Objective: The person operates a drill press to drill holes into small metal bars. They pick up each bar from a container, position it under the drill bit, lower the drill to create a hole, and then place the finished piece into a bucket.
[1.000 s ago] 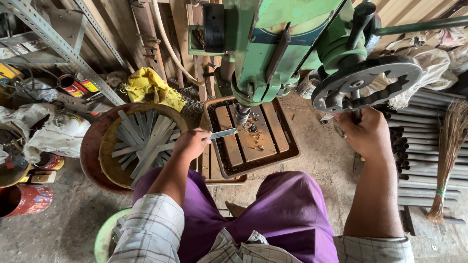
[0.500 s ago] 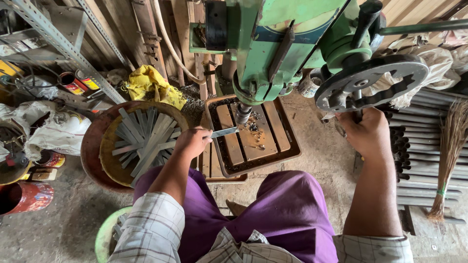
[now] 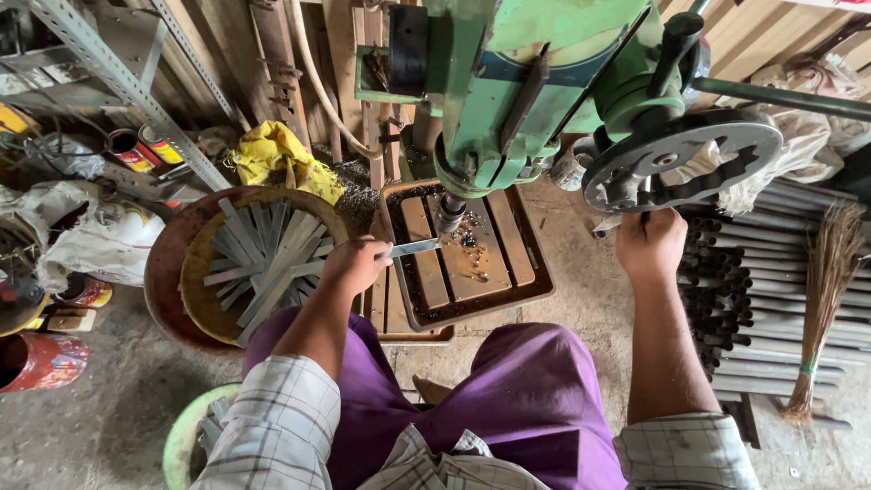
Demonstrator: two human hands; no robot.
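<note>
So the metal strip [image 3: 415,247] is flat, thin and grey, lying across the slotted drill table [image 3: 472,272] with its far end right under the drill bit [image 3: 448,218]. The left hand [image 3: 356,265] has its fingers curled shut around the near end, so the strip pokes out past the knuckles toward the bit. The right hand [image 3: 650,243] is closed around a handle on the dark round handwheel [image 3: 682,159] of the green drill press [image 3: 517,91], fingers wrapped tight. The table looks rusty brown with metal chips scattered in the slots. Left of the hand sits a round basin [image 3: 172,263] piled with more grey strips [image 3: 268,259], criss-crossed. Floor [image 3: 100,408] is dusty bare concrete. On the right there's a stack of dark rods [image 3: 726,299], grey pipes [image 3: 817,272] beside it and a straw broom [image 3: 821,308] lying over them. Yellow rag [image 3: 277,154] behind the basin, paint cans [image 3: 136,150] under a slotted angle rack [image 3: 118,73], red tin [image 3: 36,358] at far left. Purple trousers [image 3: 508,399] and checked sleeves [image 3: 272,426] at the bottom.
</note>
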